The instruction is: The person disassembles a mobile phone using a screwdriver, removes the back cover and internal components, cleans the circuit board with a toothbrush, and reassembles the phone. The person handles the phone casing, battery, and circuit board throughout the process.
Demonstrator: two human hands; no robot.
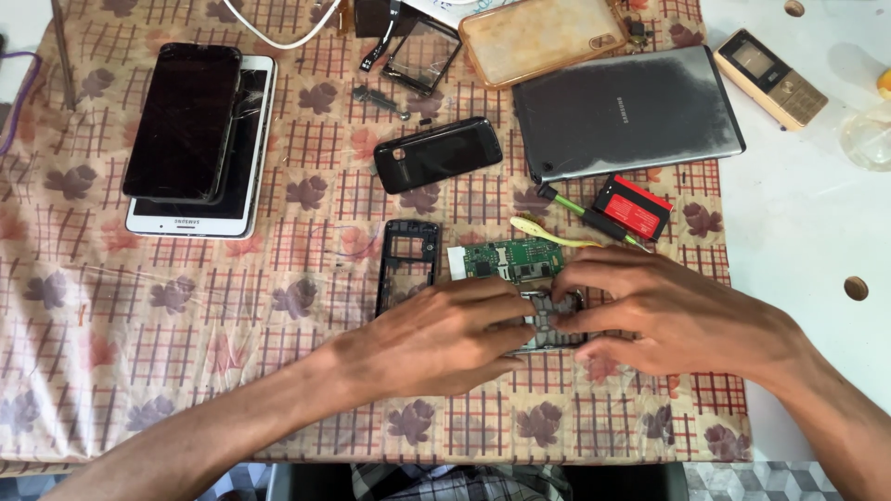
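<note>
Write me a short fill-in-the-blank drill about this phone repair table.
Both hands, left hand and right hand, grip a grey keypad part of a ____.
The green circuit board lies just ____ the keypad part.
The empty black plastic phone frame lies to the ____ of the circuit board.
The red-and-black battery lies below the grey ____.

Missing words: phone; above; left; tablet

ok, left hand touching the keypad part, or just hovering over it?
Touching. The head view shows the left hand with fingertips pressed on the grey keypad piece, no gap; the right hand grips its other side.
</note>
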